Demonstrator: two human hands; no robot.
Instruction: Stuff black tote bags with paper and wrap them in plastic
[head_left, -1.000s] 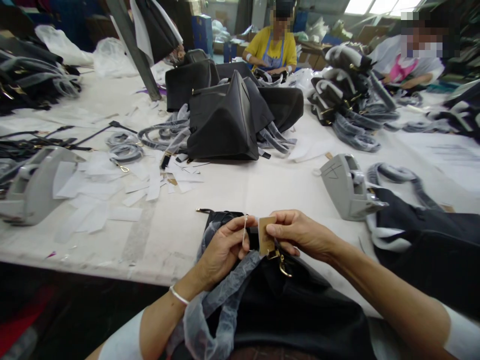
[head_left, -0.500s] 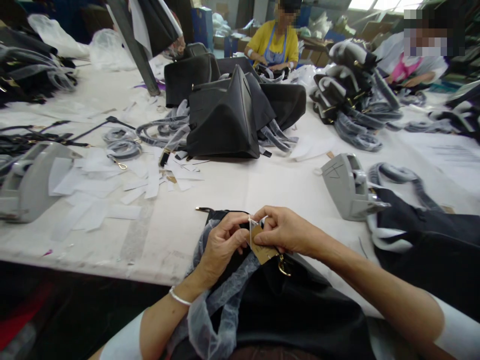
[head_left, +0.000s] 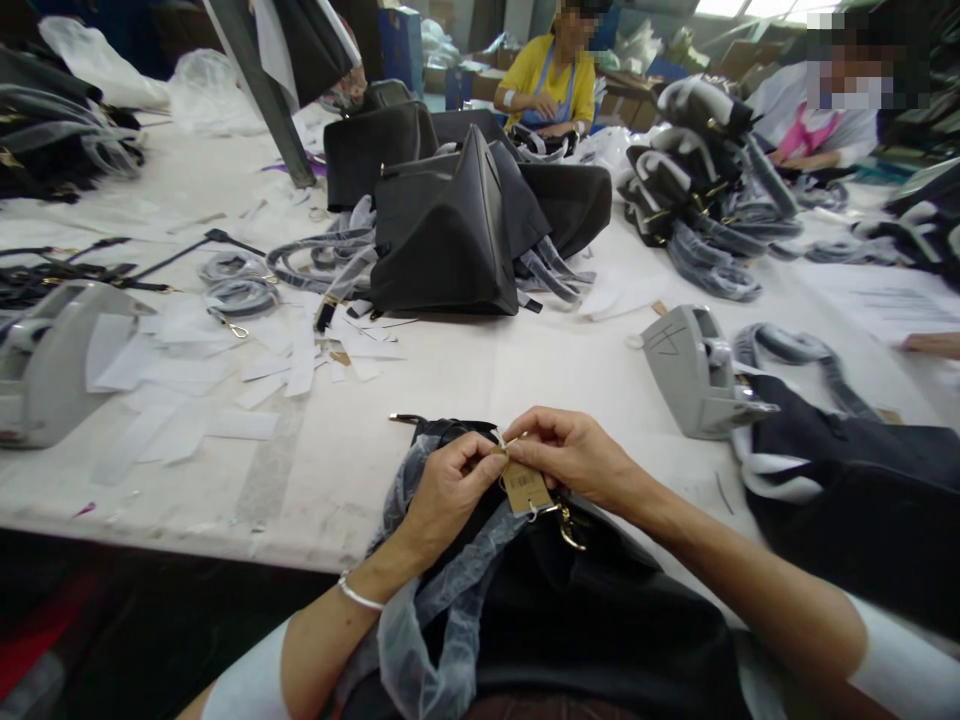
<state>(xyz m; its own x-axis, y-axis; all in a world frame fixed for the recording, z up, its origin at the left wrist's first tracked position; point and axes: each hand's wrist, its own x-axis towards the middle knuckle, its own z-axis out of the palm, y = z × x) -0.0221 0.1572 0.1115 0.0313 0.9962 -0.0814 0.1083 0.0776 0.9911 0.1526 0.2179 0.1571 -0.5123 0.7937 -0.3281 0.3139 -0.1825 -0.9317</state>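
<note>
A small brown tag (head_left: 526, 487) is held over a black bag (head_left: 592, 610) at the near edge of the white table (head_left: 465, 390). The left hand (head_left: 448, 487) is closed in a pinch, thumb and forefinger on the tag's white string (head_left: 498, 441) right at the tag's top edge. The right hand (head_left: 571, 457) is also curled shut, fingertips meeting the left ones at the same spot, so tag + string are gripped from both sides. Whether the string is already looped or knotted can't be told; the join is hidden by the fingers.

The tag hangs just above a gold clasp (head_left: 568, 527) on the bag, touching or nearly so. The bag's strap (head_left: 435, 600) is already wrapped in thin grey-white foam and lies under the left wrist.

Judged from this: the wrapping on this bag looks done, tagging is mid-way, the tag is at the hardware but not yet seen hanging free.

Further back, wrapped black bags (head_left: 450, 225) are piled at mid-table, w/ paper strips (head_left: 195, 370) scattered to the left. A grey tape dispenser (head_left: 694, 372) stands to the right, well apart from the hands. Two other people are seated at the far side.
</note>
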